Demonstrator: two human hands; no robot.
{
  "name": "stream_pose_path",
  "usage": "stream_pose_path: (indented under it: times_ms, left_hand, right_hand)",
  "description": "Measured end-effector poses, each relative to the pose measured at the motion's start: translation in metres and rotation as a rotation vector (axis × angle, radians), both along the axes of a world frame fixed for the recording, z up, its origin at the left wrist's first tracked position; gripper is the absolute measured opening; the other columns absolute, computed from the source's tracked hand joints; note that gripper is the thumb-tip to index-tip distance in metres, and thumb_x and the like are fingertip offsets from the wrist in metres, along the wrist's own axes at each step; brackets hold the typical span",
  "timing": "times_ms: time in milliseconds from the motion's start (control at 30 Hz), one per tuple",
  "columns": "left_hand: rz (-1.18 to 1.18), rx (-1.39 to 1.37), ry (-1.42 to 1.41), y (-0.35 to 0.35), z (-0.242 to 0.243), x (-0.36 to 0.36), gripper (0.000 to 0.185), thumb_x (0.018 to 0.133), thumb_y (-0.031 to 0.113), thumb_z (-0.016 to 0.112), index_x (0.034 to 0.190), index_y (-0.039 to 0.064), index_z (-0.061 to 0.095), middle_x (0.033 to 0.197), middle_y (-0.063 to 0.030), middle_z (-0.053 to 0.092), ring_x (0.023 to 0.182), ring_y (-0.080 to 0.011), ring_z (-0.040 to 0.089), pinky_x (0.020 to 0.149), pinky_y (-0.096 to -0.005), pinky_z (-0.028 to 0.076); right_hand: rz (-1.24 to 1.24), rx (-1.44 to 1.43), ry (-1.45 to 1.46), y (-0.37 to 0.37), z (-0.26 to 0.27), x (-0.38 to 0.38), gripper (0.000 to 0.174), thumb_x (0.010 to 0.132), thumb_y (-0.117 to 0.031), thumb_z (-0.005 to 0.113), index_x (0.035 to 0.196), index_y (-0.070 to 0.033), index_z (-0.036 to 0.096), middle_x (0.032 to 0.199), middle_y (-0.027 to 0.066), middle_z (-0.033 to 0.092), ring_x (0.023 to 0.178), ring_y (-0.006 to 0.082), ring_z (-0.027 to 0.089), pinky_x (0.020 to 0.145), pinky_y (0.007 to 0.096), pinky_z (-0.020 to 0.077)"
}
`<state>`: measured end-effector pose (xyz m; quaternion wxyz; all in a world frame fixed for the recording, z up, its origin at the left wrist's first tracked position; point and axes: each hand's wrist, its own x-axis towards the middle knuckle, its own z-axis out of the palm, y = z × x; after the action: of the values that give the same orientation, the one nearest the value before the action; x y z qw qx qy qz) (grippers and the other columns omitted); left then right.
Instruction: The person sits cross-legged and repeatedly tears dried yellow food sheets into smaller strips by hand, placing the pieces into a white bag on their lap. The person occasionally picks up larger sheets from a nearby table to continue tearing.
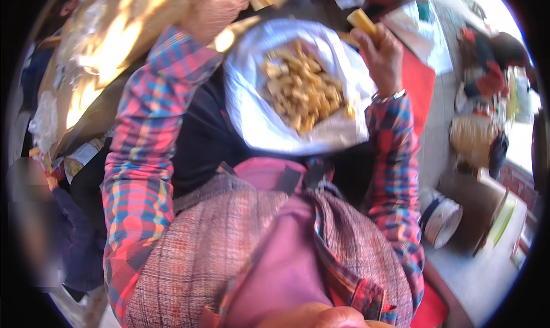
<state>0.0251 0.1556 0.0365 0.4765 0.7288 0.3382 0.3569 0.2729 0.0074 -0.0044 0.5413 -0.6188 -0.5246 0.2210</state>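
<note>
A white woven sack (pixel 240 109) with its mouth rolled wide stands before my lap, holding a heap of short yellowish-brown pieces (pixel 305 91) whose kind I cannot tell. Beyond its right rim, my right hand (pixel 384 53) grips a short, pale yellow piece (pixel 363 22) between thumb and fingers. My left hand (pixel 221 8) is up past the sack's far left side, its fingers partly cut off by the top edge. Close by its fingertips is another pale piece (pixel 260 1); whether the fingers hold it is unclear.
A sunlit brown surface (pixel 129 40) with clear plastic bags (pixel 45 117) lies to the left. At the lower left sits another person (pixel 81 237). Right of me are a red surface (pixel 414 87), a white bucket (pixel 442 218) and a brown box (pixel 468 207). Someone else (pixel 494 66) is farther off.
</note>
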Motion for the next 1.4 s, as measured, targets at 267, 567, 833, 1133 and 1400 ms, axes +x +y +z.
stream_pose_path:
  times_ms: [267, 567, 833, 1133, 1400]
  left_hand:
    - [-0.475, -0.046, 0.167, -0.073, -0.044, 0.004, 0.027, 0.089, 0.022, 0.065, 0.102, -0.002, 0.063, 0.079, 0.0007, 0.058, 0.070, -0.0033, 0.051, 0.062, -0.0205, 0.044]
    - [-0.443, 0.080, 0.421, -0.098, -0.070, 0.004, 0.028, 0.086, 0.029, 0.066, 0.095, 0.002, 0.063, 0.080, -0.0139, 0.065, 0.071, -0.0237, 0.065, 0.066, -0.0345, 0.051]
    - [-0.436, 0.168, 0.323, -0.117, -0.105, 0.016, 0.024, 0.087, 0.024, 0.064, 0.097, 0.004, 0.056, 0.079, -0.0173, 0.063, 0.073, -0.0337, 0.064, 0.064, -0.0400, 0.048]
    - [-0.404, 0.239, 0.516, -0.145, -0.112, 0.022, 0.018, 0.087, 0.024, 0.060, 0.096, 0.009, 0.055, 0.075, -0.0166, 0.062, 0.076, -0.0383, 0.062, 0.066, -0.0458, 0.048]
    - [-0.467, 0.314, 0.630, -0.178, -0.124, 0.018, 0.021, 0.081, 0.025, 0.066, 0.096, 0.011, 0.061, 0.080, -0.0140, 0.065, 0.079, -0.0351, 0.064, 0.067, -0.0452, 0.050]
  right_hand:
    - [-0.111, -0.687, -0.494, -0.065, -0.041, 0.054, 0.022, 0.084, -0.023, 0.069, 0.092, -0.003, 0.068, 0.071, 0.0095, 0.062, 0.062, 0.0197, 0.059, 0.059, 0.0341, 0.0471]
    - [0.137, -0.983, -0.523, -0.073, -0.045, 0.015, 0.030, 0.090, -0.031, 0.059, 0.087, -0.003, 0.068, 0.070, 0.0080, 0.066, 0.061, 0.0170, 0.064, 0.062, 0.0304, 0.0496]
    - [0.096, -0.726, -0.137, -0.081, -0.055, 0.016, 0.029, 0.093, -0.026, 0.057, 0.095, 0.001, 0.067, 0.062, 0.0028, 0.060, 0.055, 0.0093, 0.056, 0.055, 0.0251, 0.0452]
    - [0.027, -0.504, -0.093, -0.071, -0.051, 0.014, 0.045, 0.090, -0.046, 0.056, 0.087, -0.002, 0.067, 0.059, 0.0052, 0.058, 0.059, 0.0122, 0.058, 0.058, 0.0289, 0.0457]
    - [0.099, -0.364, -0.022, -0.062, -0.050, 0.012, 0.055, 0.092, -0.055, 0.049, 0.089, -0.003, 0.065, 0.059, -0.0048, 0.037, 0.052, 0.0048, 0.033, 0.048, 0.0236, 0.0249]
